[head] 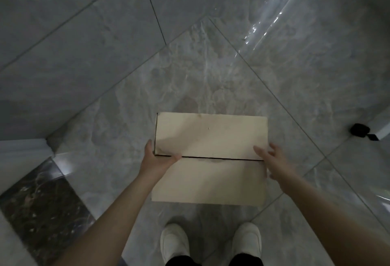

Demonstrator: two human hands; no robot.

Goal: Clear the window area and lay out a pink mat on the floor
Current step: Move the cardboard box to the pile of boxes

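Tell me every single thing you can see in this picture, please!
cardboard box: one, pale beige, flaps closed, middle of the view, between both hands
floor: grey marble-look tiles, shiny, all around
dark marble strip: one, brown-black, lower left
white ledge: one, white, left edge
clear plastic sheet: one, see-through, glinting, upper right
small black object: one, black, right edge; too small to tell what it is
shoes: two, white, bottom centre
left hand: one, holding the box's left side, thumb on top
right hand: one, fingers spread at the box's right side
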